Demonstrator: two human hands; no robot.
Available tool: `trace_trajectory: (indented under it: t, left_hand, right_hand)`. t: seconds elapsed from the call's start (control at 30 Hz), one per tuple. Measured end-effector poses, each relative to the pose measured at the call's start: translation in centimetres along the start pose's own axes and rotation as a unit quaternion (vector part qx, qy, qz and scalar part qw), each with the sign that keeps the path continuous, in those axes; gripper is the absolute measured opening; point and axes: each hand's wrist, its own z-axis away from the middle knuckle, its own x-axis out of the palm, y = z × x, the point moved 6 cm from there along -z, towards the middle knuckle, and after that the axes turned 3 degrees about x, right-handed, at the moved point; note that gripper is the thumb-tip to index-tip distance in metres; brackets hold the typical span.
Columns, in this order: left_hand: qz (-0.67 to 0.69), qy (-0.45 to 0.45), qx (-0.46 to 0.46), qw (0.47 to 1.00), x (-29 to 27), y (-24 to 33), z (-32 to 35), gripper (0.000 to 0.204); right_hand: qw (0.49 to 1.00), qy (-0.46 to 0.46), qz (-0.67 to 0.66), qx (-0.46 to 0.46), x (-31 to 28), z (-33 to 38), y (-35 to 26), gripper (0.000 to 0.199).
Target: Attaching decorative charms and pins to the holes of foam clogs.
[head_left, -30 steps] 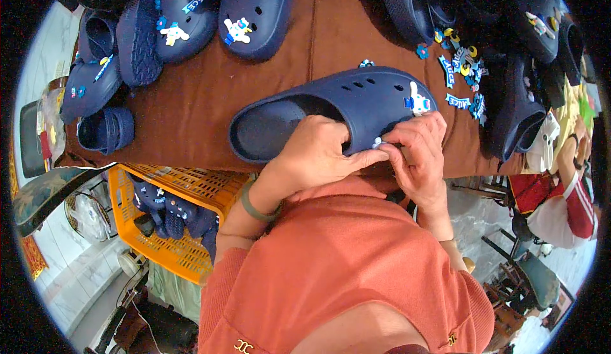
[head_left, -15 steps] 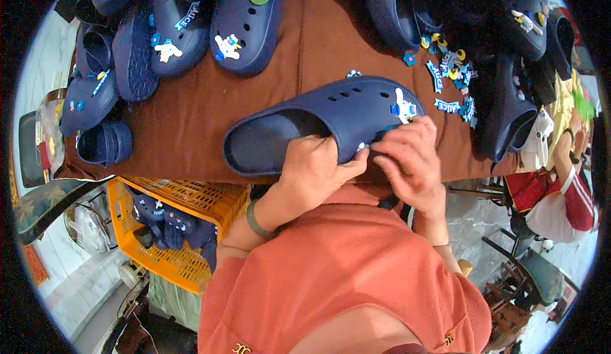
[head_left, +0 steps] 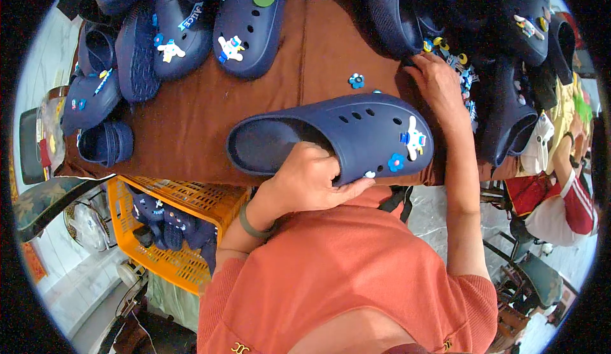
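Note:
A navy clog [head_left: 356, 131] lies on the brown cloth in front of me, toe to the right. My left hand [head_left: 309, 179] grips its near side, fingers inside the foot opening and thumb outside beside a small white charm [head_left: 370, 174]. On the toe sit a white character charm [head_left: 414, 139] and a blue flower charm [head_left: 396, 162]. My right hand [head_left: 439, 83] is beyond the toe, at the left edge of a pile of charms [head_left: 468, 80]. Its fingertips are drawn together there; what they pinch, if anything, is hidden. Another blue flower charm [head_left: 356, 81] lies behind the clog.
More navy clogs [head_left: 251, 29] line the far and left sides of the cloth [head_left: 318, 42], with others [head_left: 509, 112] at the right. An orange crate [head_left: 172, 268] holding clogs stands below the left edge. Another person's striped sleeve [head_left: 578, 204] shows at far right.
My right hand has left the clog's toe and reached away to the charm pile. The toe's blue flower charm is now uncovered. The clog has shifted slightly toward me and right.

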Motion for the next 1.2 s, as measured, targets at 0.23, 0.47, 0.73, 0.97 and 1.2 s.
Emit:
trace_trajectory:
  t: [0.23,0.47,0.73,0.97,1.2]
  left_hand:
    - [0.024,-0.065,-0.048,0.996,0.0,-0.6,0.2,0.02]
    - [0.025,-0.022,-0.058,0.998,0.0,-0.9,0.1,0.04]
    - [0.005,-0.063,-0.114,0.991,0.2,-1.4,0.3,0.046]
    - [0.008,-0.059,-0.103,0.993,0.2,-1.4,0.1,0.046]
    - [0.02,-0.069,-0.111,0.991,0.2,-1.3,0.1,0.038]
  right_hand:
    - [0.968,0.036,-0.249,-0.002,-2.4,1.3,-1.5,0.017]
    - [0.956,-0.016,-0.264,-0.127,-6.0,3.6,-6.7,0.024]
    - [0.964,0.004,-0.156,-0.213,-5.8,3.7,-9.8,0.022]
    - [0.958,-0.071,-0.076,-0.267,-5.6,4.0,-10.6,0.025]
    - [0.928,-0.112,-0.24,-0.26,-5.7,2.0,-9.2,0.017]
